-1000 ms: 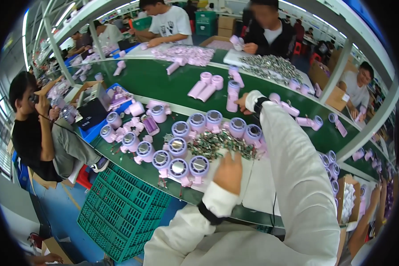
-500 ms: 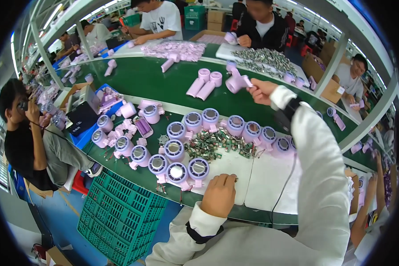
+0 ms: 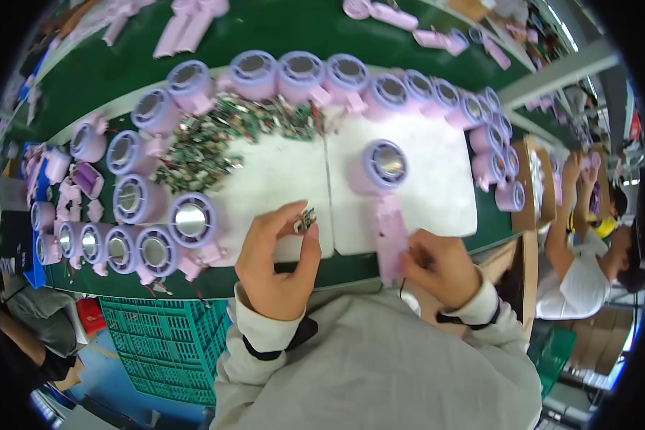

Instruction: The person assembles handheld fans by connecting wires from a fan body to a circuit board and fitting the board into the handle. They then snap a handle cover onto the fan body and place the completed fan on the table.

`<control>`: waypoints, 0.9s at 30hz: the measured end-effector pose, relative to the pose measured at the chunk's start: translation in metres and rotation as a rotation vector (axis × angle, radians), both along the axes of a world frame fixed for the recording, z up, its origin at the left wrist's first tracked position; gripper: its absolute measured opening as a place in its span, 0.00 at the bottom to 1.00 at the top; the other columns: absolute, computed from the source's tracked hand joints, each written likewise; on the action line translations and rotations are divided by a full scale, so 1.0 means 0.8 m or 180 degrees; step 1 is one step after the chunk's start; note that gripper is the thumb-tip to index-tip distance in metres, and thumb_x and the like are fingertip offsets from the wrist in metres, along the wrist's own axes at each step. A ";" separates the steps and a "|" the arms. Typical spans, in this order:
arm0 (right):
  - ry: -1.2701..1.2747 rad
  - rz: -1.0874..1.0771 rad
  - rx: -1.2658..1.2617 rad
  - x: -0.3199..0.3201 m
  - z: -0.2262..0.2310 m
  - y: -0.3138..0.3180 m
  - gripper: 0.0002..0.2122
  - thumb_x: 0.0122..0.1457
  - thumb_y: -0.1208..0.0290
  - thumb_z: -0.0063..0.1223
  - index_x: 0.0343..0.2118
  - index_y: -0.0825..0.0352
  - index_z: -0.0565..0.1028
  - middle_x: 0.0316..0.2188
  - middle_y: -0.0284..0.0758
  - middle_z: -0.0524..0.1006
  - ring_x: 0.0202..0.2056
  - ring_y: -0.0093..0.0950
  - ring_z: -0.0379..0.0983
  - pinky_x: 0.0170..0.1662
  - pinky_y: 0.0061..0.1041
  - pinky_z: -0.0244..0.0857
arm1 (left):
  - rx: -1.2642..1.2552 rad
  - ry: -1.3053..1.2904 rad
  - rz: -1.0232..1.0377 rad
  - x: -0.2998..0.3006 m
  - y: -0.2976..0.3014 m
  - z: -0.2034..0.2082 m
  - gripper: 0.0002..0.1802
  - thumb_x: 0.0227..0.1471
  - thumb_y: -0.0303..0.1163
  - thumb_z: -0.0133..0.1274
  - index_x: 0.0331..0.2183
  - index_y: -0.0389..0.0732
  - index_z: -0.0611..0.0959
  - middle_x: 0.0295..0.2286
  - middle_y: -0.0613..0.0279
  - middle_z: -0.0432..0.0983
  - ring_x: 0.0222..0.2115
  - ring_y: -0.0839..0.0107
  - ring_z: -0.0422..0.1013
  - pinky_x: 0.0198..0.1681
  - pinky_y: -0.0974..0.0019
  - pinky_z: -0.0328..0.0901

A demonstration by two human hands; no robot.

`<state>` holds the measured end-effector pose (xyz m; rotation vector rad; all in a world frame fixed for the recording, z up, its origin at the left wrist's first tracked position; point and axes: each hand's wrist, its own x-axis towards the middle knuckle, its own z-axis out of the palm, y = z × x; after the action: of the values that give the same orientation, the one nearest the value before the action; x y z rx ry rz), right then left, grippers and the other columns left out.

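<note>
My left hand (image 3: 276,261) pinches a small circuit board (image 3: 305,220) between thumb and fingertips, above the front edge of the white work mat (image 3: 279,172). My right hand (image 3: 441,265) is closed on the lower end of the pink handle of a handheld fan (image 3: 390,236). The fan's round lilac head, with a silvery disc at its centre, lies over the right-hand white mat (image 3: 437,179), pointing away from me. Beyond my left hand lies a loose heap of small green circuit boards (image 3: 204,143).
Several pink-lilac fan heads (image 3: 254,75) ring the mats at left, back and right. A green conveyor belt (image 3: 279,29) runs behind, carrying pink fan parts (image 3: 188,25). Green crates (image 3: 161,344) stand below at left; a cardboard box (image 3: 527,186) and a co-worker (image 3: 573,265) are at right.
My view has tilted down and swung right. My right hand has drawn back from the belt and now holds a fan over the mat. My left hand has turned, showing the circuit board.
</note>
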<state>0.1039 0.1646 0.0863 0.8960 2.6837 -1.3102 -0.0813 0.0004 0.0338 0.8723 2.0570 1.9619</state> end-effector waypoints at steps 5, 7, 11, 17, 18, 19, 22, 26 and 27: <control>0.0337 0.0471 0.0916 -0.032 -0.015 -0.006 0.08 0.54 0.73 0.67 0.33 0.66 0.78 0.18 0.32 0.74 0.17 0.23 0.70 0.23 0.24 0.64 | -0.0144 0.0352 -0.0867 0.000 -0.010 -0.001 0.20 0.47 0.13 0.59 0.44 0.34 0.83 0.35 0.55 0.79 0.34 0.69 0.75 0.40 0.70 0.69; 0.0540 0.0643 0.1045 -0.051 -0.011 0.000 0.08 0.53 0.74 0.67 0.34 0.65 0.79 0.19 0.32 0.74 0.19 0.25 0.71 0.24 0.25 0.65 | 0.0017 0.0118 -0.0997 0.001 -0.017 -0.004 0.20 0.46 0.12 0.59 0.44 0.34 0.84 0.36 0.55 0.79 0.34 0.68 0.75 0.41 0.70 0.69; 0.0985 0.1414 0.1575 -0.083 -0.005 0.019 0.12 0.50 0.76 0.66 0.39 0.61 0.81 0.20 0.31 0.74 0.22 0.28 0.74 0.26 0.27 0.67 | 0.0181 0.0112 -0.1616 0.003 -0.025 -0.002 0.20 0.46 0.13 0.60 0.44 0.34 0.85 0.36 0.55 0.80 0.34 0.66 0.76 0.40 0.70 0.70; 0.1103 0.2185 0.2088 -0.095 -0.001 0.032 0.12 0.51 0.78 0.64 0.40 0.61 0.82 0.21 0.32 0.76 0.23 0.33 0.76 0.26 0.27 0.69 | -0.0045 0.0292 -0.1849 0.019 -0.024 -0.004 0.20 0.45 0.13 0.60 0.43 0.35 0.85 0.35 0.53 0.82 0.34 0.64 0.78 0.38 0.69 0.71; 0.1116 0.2195 0.2082 -0.092 -0.004 0.035 0.12 0.51 0.78 0.64 0.40 0.61 0.82 0.21 0.32 0.76 0.23 0.33 0.76 0.26 0.27 0.69 | -0.0078 0.0329 -0.1850 0.019 -0.022 -0.004 0.20 0.45 0.14 0.61 0.43 0.35 0.85 0.35 0.53 0.81 0.34 0.64 0.78 0.38 0.68 0.71; 0.1172 0.1943 0.1850 -0.087 -0.008 0.036 0.11 0.51 0.78 0.64 0.39 0.62 0.83 0.22 0.32 0.77 0.22 0.32 0.76 0.26 0.27 0.69 | -0.0110 0.0364 -0.1854 0.019 -0.021 -0.004 0.20 0.45 0.14 0.61 0.43 0.35 0.85 0.34 0.52 0.81 0.34 0.64 0.78 0.38 0.68 0.72; 0.1269 0.1426 0.1380 -0.076 -0.016 0.033 0.08 0.53 0.78 0.63 0.37 0.64 0.83 0.22 0.34 0.79 0.21 0.32 0.76 0.26 0.26 0.69 | -0.0200 0.0308 -0.1804 0.016 -0.016 0.002 0.19 0.46 0.14 0.61 0.43 0.35 0.85 0.35 0.52 0.81 0.34 0.64 0.79 0.39 0.68 0.72; 0.1022 0.0746 0.0760 -0.072 -0.017 0.024 0.06 0.54 0.78 0.62 0.35 0.66 0.83 0.23 0.36 0.81 0.19 0.31 0.75 0.25 0.24 0.68 | -0.0209 -0.0231 -0.1407 0.019 0.000 0.003 0.17 0.51 0.15 0.59 0.45 0.35 0.84 0.37 0.53 0.81 0.35 0.66 0.79 0.40 0.69 0.72; 0.1043 0.0745 0.0753 -0.072 -0.017 0.025 0.06 0.53 0.78 0.62 0.35 0.66 0.83 0.23 0.35 0.81 0.19 0.30 0.75 0.25 0.24 0.68 | -0.0103 -0.0582 -0.1041 0.023 0.007 -0.003 0.18 0.52 0.16 0.58 0.46 0.35 0.84 0.37 0.52 0.81 0.35 0.66 0.80 0.39 0.69 0.73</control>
<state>0.0462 0.1844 0.0730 0.3829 3.1251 -1.1975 -0.0633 0.0061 0.0312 0.9177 1.7163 1.7575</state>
